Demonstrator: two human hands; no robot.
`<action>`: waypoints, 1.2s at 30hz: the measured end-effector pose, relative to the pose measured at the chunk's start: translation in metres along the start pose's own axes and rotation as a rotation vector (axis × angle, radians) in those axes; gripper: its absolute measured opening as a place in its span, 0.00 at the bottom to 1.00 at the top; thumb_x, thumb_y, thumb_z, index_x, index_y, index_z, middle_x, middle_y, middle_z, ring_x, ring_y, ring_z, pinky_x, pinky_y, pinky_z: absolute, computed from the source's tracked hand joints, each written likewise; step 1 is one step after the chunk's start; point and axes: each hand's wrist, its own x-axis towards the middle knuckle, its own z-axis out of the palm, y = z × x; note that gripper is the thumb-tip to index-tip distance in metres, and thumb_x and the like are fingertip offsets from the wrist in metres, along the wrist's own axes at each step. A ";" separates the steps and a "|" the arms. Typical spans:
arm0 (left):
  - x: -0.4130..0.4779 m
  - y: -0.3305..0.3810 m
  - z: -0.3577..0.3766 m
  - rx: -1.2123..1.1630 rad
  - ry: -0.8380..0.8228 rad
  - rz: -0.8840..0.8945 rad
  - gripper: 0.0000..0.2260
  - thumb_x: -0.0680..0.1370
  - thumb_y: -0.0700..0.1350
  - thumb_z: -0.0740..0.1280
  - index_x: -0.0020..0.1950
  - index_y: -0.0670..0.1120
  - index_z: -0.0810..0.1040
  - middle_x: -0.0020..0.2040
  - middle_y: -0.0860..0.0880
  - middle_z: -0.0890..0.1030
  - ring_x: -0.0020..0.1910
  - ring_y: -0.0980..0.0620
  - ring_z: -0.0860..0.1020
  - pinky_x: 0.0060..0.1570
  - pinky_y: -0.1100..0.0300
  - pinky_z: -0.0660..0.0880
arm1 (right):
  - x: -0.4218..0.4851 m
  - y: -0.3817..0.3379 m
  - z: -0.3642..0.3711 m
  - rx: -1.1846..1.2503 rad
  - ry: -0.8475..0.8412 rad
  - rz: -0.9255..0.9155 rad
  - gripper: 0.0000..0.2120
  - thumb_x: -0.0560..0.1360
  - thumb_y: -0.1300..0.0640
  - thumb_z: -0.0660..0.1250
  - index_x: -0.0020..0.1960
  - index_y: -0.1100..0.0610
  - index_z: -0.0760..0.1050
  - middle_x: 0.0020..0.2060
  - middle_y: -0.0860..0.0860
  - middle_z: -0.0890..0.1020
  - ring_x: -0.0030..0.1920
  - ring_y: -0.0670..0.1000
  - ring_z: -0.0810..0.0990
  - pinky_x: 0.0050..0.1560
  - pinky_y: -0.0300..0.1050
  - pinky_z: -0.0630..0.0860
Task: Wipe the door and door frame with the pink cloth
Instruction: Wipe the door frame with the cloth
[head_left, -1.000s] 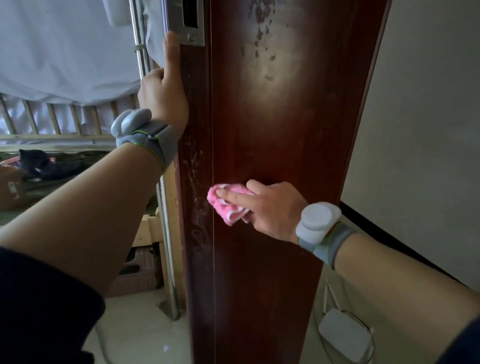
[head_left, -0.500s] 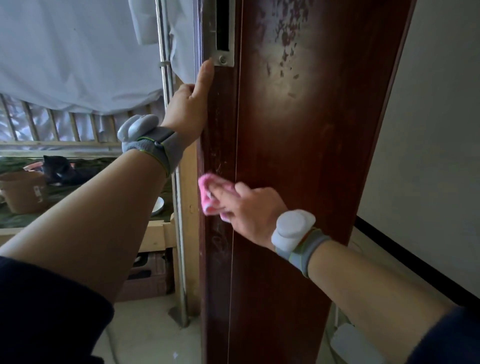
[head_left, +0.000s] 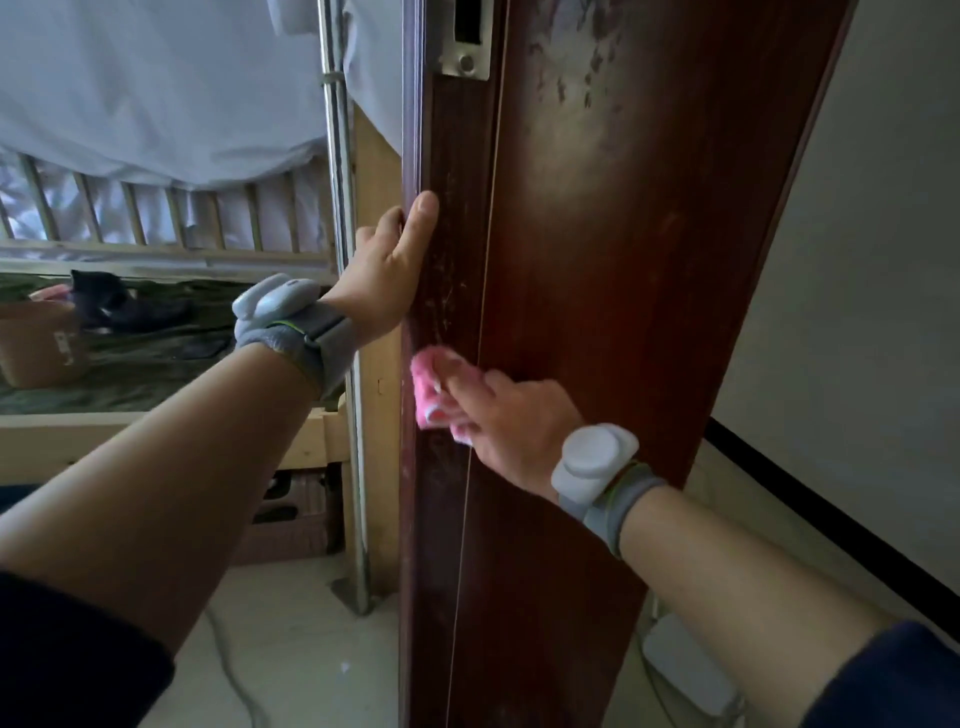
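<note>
The door (head_left: 623, 312) was the biggest thing there, tall, brown and shiny. It stood close to a pale wall (head_left: 857, 260) on its right. On the other side was a wooden bed (head_left: 156, 415), well apart from the wiping.

Down the door's left side ran a narrow strip (head_left: 452, 156). It was hard to tell if this strip was the door's own edge or part of the frame. It looked dusty and scratched, so it likely needed a good rub.

The left hand (head_left: 384, 280) gripped that strip high up. Its thumb lay flat on the front and its fingers curled round the back, mostly out of sight. It was probably there to stop the wood from swinging while the other hand pushed.

The right hand (head_left: 514, 421) was lower down. It held the cloth (head_left: 428, 384), pink and bunched up small, under its fingers. One finger lay straight on top to press it hard on the strip, right at the left corner.

A small metal plate (head_left: 465, 36) sat at the top of the strip, well above the cloth. Pale marks (head_left: 587, 67) dotted the door near it, so that part probably was not wiped yet.
</note>
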 end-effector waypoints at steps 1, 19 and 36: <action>0.000 -0.006 0.002 0.023 -0.021 -0.002 0.39 0.74 0.72 0.45 0.76 0.48 0.60 0.75 0.44 0.62 0.75 0.47 0.58 0.68 0.62 0.48 | -0.014 -0.003 0.003 0.054 -0.137 -0.051 0.31 0.61 0.52 0.78 0.63 0.53 0.76 0.32 0.54 0.79 0.23 0.57 0.77 0.22 0.43 0.69; -0.019 -0.016 0.009 0.001 0.002 -0.104 0.48 0.65 0.80 0.44 0.69 0.49 0.71 0.67 0.45 0.73 0.66 0.49 0.71 0.70 0.51 0.61 | -0.075 -0.027 0.042 0.111 -0.285 -0.087 0.30 0.57 0.54 0.79 0.59 0.49 0.79 0.26 0.52 0.77 0.21 0.56 0.76 0.21 0.41 0.69; -0.016 -0.024 0.032 0.018 0.221 -0.080 0.33 0.78 0.67 0.48 0.56 0.40 0.74 0.48 0.46 0.73 0.44 0.48 0.71 0.48 0.56 0.64 | -0.090 -0.038 0.048 0.069 -0.556 -0.194 0.26 0.71 0.58 0.62 0.69 0.48 0.69 0.37 0.55 0.81 0.35 0.58 0.81 0.31 0.45 0.67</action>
